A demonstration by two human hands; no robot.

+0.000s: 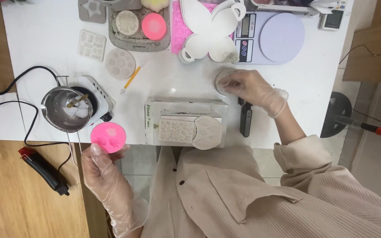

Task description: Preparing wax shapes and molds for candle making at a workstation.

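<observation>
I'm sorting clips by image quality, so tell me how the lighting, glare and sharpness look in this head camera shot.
Head view: even, soft light, only faint shadows on the white table; the metal melting pot shows mild reflections, no harsh glare; the left hand with the pink round mould and the right hand on a pale round mould look slightly soft; the lens bends the table's edges a little.

Left hand [104, 169]: wearing a clear glove, it is holding a round pink mould [107, 137] at the desk [45, 39] edge.
Right hand [250, 88]: gloved, its fingers [229, 83] are resting on a round pale mould [221, 81].
Metal pot [66, 109]: sitting on a small white heater [95, 94], just beside the pink mould.
Box [186, 121]: lying between both hands, carrying pale moulds.
Scale [270, 37]: standing behind the right hand.
</observation>
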